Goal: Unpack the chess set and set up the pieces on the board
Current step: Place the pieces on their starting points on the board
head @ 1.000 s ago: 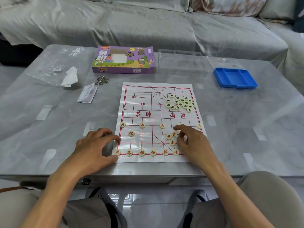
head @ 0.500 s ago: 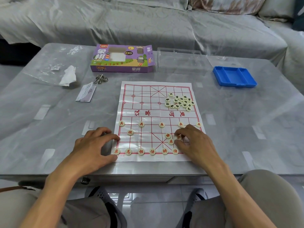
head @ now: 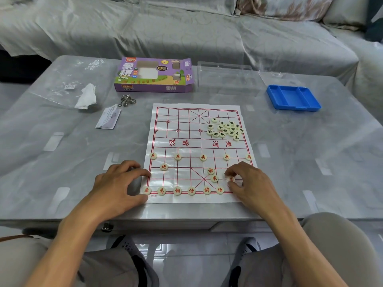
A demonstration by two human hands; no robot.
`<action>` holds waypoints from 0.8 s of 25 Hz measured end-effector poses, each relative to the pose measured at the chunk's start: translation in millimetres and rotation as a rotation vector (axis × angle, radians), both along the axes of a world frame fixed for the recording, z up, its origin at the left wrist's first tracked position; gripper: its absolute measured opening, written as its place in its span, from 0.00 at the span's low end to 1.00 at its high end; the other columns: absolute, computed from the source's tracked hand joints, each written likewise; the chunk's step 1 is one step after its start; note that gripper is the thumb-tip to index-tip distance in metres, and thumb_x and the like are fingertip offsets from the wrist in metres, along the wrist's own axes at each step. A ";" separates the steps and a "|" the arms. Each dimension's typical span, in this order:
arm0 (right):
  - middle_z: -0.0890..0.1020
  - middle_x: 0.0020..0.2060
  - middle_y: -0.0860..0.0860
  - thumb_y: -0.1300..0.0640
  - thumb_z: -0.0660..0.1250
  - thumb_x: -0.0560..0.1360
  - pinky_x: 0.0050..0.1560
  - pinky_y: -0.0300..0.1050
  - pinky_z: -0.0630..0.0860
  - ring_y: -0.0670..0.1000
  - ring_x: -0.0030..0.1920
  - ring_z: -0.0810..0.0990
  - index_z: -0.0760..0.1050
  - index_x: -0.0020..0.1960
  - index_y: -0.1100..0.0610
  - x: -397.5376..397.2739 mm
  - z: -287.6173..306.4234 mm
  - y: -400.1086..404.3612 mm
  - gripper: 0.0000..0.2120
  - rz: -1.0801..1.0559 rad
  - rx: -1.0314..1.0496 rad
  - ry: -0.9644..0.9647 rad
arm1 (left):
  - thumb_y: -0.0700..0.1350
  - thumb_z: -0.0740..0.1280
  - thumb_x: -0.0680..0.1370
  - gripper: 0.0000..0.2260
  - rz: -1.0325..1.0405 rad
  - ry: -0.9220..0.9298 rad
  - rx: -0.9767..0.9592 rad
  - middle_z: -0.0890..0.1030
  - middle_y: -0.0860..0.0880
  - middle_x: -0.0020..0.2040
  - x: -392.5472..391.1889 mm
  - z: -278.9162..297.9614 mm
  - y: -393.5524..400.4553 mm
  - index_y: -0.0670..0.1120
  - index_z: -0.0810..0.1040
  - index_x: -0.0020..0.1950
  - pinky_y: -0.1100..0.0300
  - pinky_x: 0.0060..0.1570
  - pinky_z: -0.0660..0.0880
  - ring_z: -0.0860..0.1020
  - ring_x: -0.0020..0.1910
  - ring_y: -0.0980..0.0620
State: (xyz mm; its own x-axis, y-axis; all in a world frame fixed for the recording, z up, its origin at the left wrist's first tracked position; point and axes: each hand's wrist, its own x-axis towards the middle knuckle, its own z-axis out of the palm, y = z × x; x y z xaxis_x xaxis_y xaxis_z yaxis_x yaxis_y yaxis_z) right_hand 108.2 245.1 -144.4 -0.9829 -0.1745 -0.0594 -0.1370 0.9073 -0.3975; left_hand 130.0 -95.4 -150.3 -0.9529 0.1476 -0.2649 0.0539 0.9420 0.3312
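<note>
A paper xiangqi board (head: 182,125) with red lines lies flat on the table. Red-lettered pieces stand along its near rows: several soldiers (head: 177,156), a cannon (head: 163,166) and a back row (head: 177,190). Two loose red pieces (head: 214,178) sit near the palace. A heap of black-lettered pieces (head: 226,129) lies at the board's far right. My right hand (head: 248,183) pinches a red piece (head: 230,179) between thumb and fingers at the board's near right. My left hand (head: 118,181) presses the board's left edge, fingers bent, holding nothing.
A purple chess box (head: 154,74) lies behind the board, with a clear plastic lid (head: 228,77) to its right and a blue tray (head: 293,97) at the far right. At the left lie a leaflet (head: 108,119), metal rings (head: 126,100), a tissue (head: 87,96) and a plastic bag (head: 62,88).
My right hand has left the fourth soldier set on its point and drawn back towards me, where it now pinches a loose red piece. My left hand has stayed put.
</note>
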 end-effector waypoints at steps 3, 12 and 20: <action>0.77 0.51 0.38 0.52 0.68 0.75 0.41 0.31 0.67 0.39 0.40 0.73 0.75 0.55 0.43 3.5 3.4 7.6 0.10 -0.028 -0.024 -0.018 | 0.73 0.54 0.60 0.33 0.002 -0.002 0.006 0.63 0.64 0.67 0.6 0.4 0.0 0.68 0.68 0.64 0.51 0.62 0.62 0.62 0.67 0.56; 0.77 0.52 0.36 0.52 0.69 0.75 0.49 0.33 0.72 0.41 0.44 0.77 0.73 0.55 0.41 14.0 8.1 11.0 0.11 0.024 -0.029 -0.083 | 0.72 0.55 0.61 0.28 0.010 -0.016 0.027 0.63 0.64 0.67 1.8 1.6 0.3 0.71 0.64 0.61 0.51 0.62 0.62 0.62 0.68 0.56; 0.78 0.54 0.39 0.50 0.69 0.75 0.50 0.34 0.72 0.43 0.47 0.77 0.73 0.56 0.42 12.4 6.0 12.6 0.11 -0.005 -0.008 -0.076 | 0.63 0.69 0.71 0.24 0.003 0.021 0.017 0.62 0.62 0.69 0.7 -0.3 1.3 0.67 0.67 0.66 0.50 0.64 0.61 0.61 0.69 0.55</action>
